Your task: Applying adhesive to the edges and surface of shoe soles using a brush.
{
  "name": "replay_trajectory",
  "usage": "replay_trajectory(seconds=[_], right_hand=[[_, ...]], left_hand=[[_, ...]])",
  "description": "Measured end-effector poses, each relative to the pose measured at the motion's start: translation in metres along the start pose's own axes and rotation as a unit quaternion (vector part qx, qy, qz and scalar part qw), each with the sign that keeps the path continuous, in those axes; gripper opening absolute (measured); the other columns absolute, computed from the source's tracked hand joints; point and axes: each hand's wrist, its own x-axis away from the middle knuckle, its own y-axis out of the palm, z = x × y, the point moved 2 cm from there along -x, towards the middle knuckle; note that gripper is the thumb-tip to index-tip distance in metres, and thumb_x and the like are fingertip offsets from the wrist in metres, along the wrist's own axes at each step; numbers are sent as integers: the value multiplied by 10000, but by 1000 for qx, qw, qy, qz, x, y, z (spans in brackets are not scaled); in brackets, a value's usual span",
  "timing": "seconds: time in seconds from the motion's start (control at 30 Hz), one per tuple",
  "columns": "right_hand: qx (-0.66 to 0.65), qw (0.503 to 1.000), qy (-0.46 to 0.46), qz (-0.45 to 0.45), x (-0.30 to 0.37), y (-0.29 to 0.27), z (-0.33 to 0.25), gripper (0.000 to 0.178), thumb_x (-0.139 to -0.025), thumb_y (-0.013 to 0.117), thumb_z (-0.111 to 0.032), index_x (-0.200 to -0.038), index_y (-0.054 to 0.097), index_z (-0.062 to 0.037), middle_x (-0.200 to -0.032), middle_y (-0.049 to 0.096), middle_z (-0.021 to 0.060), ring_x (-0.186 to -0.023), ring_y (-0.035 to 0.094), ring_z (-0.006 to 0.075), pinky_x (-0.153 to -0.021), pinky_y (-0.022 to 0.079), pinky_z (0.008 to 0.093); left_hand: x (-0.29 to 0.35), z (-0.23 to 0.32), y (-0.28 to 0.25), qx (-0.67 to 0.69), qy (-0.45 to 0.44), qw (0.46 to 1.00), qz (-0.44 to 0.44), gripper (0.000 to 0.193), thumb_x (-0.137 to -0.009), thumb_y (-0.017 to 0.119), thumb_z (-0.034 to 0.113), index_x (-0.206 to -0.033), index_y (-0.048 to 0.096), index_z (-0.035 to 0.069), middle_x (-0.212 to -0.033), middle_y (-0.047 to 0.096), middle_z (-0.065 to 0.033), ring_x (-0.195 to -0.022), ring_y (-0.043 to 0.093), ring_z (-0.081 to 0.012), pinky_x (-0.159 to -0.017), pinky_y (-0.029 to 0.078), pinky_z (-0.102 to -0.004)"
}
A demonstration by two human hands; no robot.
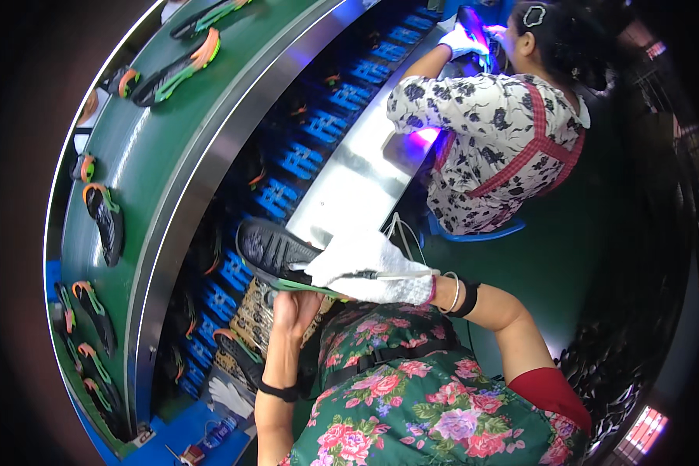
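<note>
In front of me is a dark shoe sole point(276, 247) with a ridged face and a green-edged side, tilted up. My left hand point(295, 312), bare, grips it from below; its fingertips are partly hidden behind the sole. My right hand point(369, 268), in a white glove, lies over the sole's near end. Its fingers are closed round a thin pen-like tool point(373, 274) with a pale shaft, which runs back toward the wrist. The tool's working tip is hard to make out against the sole.
A green conveyor belt point(132, 179) with several black, orange and green shoe parts curves along the left. Beside it are blue racks point(299, 163) and a metal worktop point(349, 182). A co-worker point(489, 140) sits ahead right under purple light. A white glove point(229, 398) lies lower left.
</note>
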Motion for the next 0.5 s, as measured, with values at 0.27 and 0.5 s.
replay_trajectory(seconds=[0.27,0.5], right_hand=[[78,995,-59,17,7,-1,-18,251,-844,791,-96,-1095,793,-113,-1108,781,65,-977,733,272,-839,584,387],[121,986,-45,102,5,-8,-39,253,-828,812,-68,-1081,794,-68,-1113,781,82,-987,741,290,-883,584,406]], left_hand=[[23,4,-11,174,32,984,-35,685,-1051,485,558,-1454,519,4,-1480,569,-197,-1299,598,-399,-1109,504,-551],[26,14,54,133,78,974,-166,632,-998,570,468,-1457,559,34,-1411,640,-175,-1292,605,-363,-1157,411,-566]])
